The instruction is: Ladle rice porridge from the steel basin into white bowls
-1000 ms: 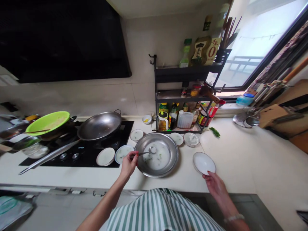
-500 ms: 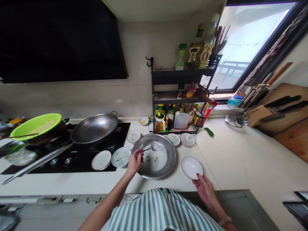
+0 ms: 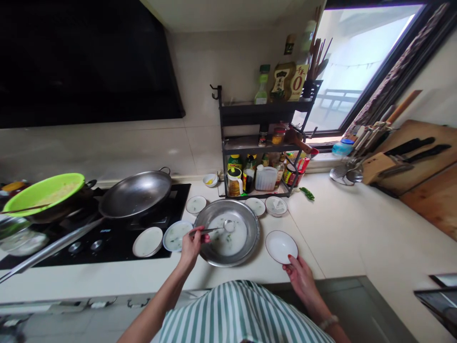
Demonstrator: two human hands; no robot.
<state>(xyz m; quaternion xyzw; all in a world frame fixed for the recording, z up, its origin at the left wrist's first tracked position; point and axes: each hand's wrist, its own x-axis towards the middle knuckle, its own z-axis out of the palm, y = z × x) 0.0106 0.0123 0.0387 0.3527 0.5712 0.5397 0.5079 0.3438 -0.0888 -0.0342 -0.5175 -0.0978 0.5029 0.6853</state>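
Note:
My left hand (image 3: 193, 242) grips the handle of a metal spoon (image 3: 228, 226), whose bowl is over the whitish liquid in a wide steel basin (image 3: 254, 238). Green bits of leaf float in that liquid. My right hand (image 3: 298, 271) pinches the near rim of a white bowl (image 3: 281, 246) with a dark edge, thumb on top and fingers beneath. No liquid can be made out in this bowl. Beside the basin on the left are a filled blue-rimmed bowl (image 3: 174, 237) and a white bowl (image 3: 148, 242) of pale liquid.
Small filled bowls (image 3: 196, 205) (image 3: 276, 206) stand behind the basin. A wok (image 3: 137, 193) and a lime-green colander (image 3: 46, 193) are over the black hob (image 3: 117, 247). Behind stands a condiment rack (image 3: 264, 143); a knife block (image 3: 387, 164) is at the right.
My left hand has drawn back slightly leftward, and the spoon now lies more level over the basin. My right hand keeps its hold on the white bowl. The camera view has shifted a little.

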